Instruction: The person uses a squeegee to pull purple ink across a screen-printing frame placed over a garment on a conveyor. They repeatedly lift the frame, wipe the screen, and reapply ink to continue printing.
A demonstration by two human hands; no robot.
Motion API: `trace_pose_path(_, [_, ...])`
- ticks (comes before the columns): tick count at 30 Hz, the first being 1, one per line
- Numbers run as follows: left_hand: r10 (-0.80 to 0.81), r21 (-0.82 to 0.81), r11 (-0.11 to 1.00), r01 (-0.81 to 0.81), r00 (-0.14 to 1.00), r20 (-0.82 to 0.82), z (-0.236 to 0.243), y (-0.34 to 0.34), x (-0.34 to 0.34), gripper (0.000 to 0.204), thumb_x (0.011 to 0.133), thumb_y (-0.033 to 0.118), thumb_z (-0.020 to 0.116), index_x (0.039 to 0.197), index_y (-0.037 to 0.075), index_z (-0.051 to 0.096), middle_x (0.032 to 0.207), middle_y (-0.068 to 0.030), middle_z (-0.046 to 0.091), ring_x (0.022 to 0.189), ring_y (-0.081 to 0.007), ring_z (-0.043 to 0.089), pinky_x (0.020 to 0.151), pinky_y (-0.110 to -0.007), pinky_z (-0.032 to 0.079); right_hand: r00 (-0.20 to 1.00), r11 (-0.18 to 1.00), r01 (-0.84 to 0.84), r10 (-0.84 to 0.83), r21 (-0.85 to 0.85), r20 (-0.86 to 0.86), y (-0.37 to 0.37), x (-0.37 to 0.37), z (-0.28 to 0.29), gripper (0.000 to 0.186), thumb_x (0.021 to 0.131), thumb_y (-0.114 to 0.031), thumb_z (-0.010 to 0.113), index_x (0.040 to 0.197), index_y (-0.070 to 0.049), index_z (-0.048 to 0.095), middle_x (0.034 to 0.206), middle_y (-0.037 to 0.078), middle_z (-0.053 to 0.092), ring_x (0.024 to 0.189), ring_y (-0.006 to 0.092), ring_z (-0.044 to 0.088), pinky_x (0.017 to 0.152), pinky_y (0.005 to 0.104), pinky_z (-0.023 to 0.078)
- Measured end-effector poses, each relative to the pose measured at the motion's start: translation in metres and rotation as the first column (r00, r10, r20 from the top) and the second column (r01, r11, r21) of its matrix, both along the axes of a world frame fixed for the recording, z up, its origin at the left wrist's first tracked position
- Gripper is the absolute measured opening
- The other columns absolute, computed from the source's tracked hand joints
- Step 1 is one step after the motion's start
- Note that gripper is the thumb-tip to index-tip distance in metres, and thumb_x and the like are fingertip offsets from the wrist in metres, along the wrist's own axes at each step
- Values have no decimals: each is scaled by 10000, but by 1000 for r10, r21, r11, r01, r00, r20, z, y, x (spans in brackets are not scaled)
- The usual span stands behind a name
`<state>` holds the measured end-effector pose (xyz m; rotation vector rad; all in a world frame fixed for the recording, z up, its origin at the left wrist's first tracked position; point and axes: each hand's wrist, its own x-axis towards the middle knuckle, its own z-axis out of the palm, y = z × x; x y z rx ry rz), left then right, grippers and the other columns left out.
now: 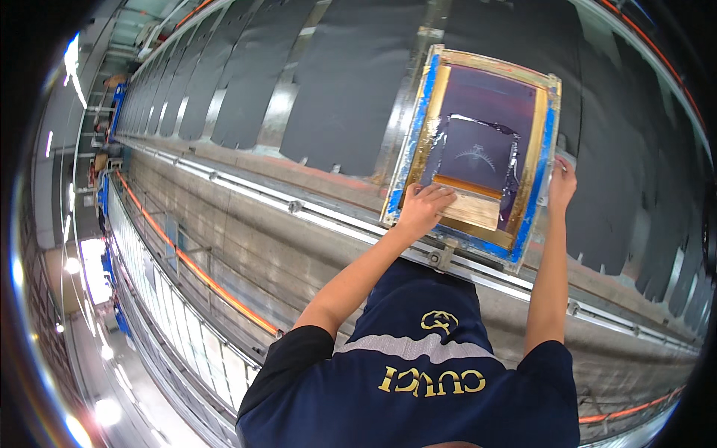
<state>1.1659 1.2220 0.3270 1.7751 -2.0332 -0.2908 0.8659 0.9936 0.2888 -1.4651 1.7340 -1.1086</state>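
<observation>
A screen printing frame (553, 112), blue along its sides, lies tilted over the dark fabric on a long table. Its purple mesh (489, 93) bears a pale curved design, with dark wet ink around it. My left hand (423, 209) is closed over the left end of a wooden squeegee (472, 209) near the frame's close end. The squeegee's amber blade edge rests on the mesh. At the frame's right side, my right hand (563, 183) has its fingers bent round the outer edge; the thumb side is partly hidden.
Dark fabric panels (347, 89) lie in a row along the table, with pale strips between them. A metal rail (336, 219) with clamps runs along the near edge, between my body and the frame. Orange tubing (196, 257) runs lower down at the left.
</observation>
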Motion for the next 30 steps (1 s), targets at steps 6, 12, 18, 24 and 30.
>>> trace_pose_path(6, [66, 8, 998, -66, 998, -9, 25, 10, 5, 566, 726, 52, 738, 1271, 194, 681, 1352, 43, 662, 1290, -207, 580, 1061, -518, 355, 999, 998, 33, -31, -50, 37, 2, 11, 18, 224, 985, -189, 596, 1108, -47, 718, 822, 96, 691, 703, 143, 601, 675, 316, 488])
trace_pose_path(12, [109, -1, 994, -110, 989, 102, 7, 8, -12, 547, 727, 63, 730, 1257, 192, 696, 1351, 37, 666, 1271, -218, 585, 1051, -506, 362, 994, 997, 13, -4, -81, 111, 12, 9, -21, 220, 990, -193, 596, 1106, -43, 707, 922, 157, 732, 803, 260, 686, 781, 392, 524])
trace_pose_path(18, [92, -29, 996, -89, 985, 144, -4, 2, -18, 506, 725, 105, 754, 1221, 203, 715, 1272, 55, 700, 1200, -205, 612, 984, -448, 408, 994, 998, 9, -1, -68, 109, 21, 2, -39, 215, 993, -192, 593, 1103, -44, 702, 912, 149, 724, 791, 254, 678, 766, 403, 519])
trace_pose_path(24, [14, -72, 997, -1, 983, 181, -34, 26, 19, 556, 702, 108, 779, 1240, 232, 708, 1288, 80, 690, 1219, -188, 597, 961, -423, 401, 999, 998, 30, -31, -56, -17, 22, 17, -65, 234, 1012, -238, 568, 1120, -80, 704, 896, 150, 718, 777, 299, 677, 761, 419, 517])
trace_pose_path(30, [-127, 16, 992, 126, 966, 227, -42, 26, 28, 565, 717, 115, 774, 1263, 227, 684, 1329, 68, 660, 1219, -214, 573, 955, -525, 366, 980, 1000, 6, -4, 9, -197, 17, 10, -67, 271, 994, -292, 604, 1157, -103, 712, 1094, 164, 703, 964, 345, 654, 885, 465, 501])
